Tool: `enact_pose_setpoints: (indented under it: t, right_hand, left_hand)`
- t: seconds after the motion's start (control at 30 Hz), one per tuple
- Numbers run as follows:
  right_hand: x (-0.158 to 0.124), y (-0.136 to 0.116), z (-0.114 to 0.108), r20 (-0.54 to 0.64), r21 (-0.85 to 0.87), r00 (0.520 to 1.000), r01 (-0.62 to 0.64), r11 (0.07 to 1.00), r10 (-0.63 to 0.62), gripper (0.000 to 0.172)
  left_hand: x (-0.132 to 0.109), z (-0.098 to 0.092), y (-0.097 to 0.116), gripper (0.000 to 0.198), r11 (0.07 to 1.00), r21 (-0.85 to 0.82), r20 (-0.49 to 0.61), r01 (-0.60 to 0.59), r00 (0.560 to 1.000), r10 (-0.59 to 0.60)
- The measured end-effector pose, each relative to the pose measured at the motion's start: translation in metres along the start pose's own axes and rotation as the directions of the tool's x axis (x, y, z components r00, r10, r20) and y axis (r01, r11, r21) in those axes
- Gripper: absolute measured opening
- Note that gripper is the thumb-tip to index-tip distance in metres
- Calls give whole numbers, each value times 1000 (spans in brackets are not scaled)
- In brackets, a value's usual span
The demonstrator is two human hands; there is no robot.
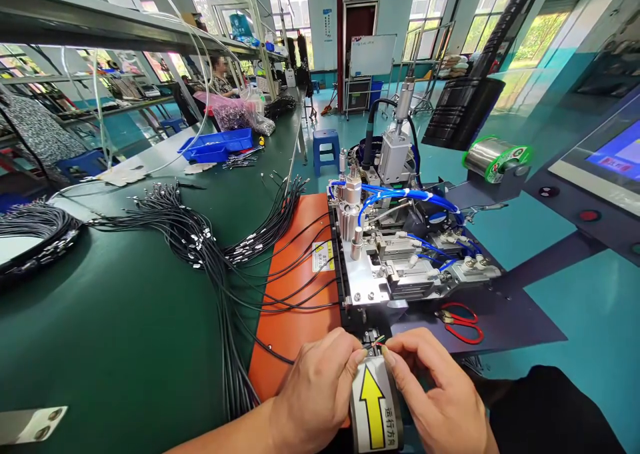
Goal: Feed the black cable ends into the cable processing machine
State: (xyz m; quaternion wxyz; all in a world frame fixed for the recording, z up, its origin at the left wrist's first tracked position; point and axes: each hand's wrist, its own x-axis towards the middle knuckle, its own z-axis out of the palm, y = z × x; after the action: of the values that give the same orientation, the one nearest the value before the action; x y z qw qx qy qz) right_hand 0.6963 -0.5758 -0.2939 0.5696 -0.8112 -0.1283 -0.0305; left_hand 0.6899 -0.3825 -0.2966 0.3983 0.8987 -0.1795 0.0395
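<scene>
My left hand (320, 382) pinches the end of a black cable (274, 351) between thumb and forefinger. Thin coloured wires (379, 340) stick out of that end, red and green among them. My right hand (440, 389) is closed at the fingertips on these wires. Both hands are just above a metal guide with a yellow arrow label (373, 407), at the front of a soldering machine (395, 241). More black cables lie across the orange plate (295, 284) to the machine's edge. The fingers partly hide the wire tips.
A thick bundle of black cables (220, 294) runs over the green table (125, 347). Red-handled scissors (463, 321) lie right of the machine. A solder spool (495, 159) and a screen (610, 154) stand at right. Blue trays (217, 144) sit farther back; a person (221, 77) is behind them.
</scene>
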Motion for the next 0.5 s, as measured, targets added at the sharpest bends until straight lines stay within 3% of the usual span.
enact_pose_setpoints:
  t: [0.13,0.3,0.5]
  right_hand:
    - [4,-1,-7,132,76,974,-195,978,184,20]
    - [5,0,-10,254,216,884,-447,868,392,34]
    - [1,5,-11,305,361,814,-579,731,495,43]
  left_hand:
    - [-1,1,0,24,999,49,-40,-15,999,17]
    - [-1,1,2,21,998,65,-63,-9,998,13]
    - [-2,1,4,15,995,97,-77,-3,997,11]
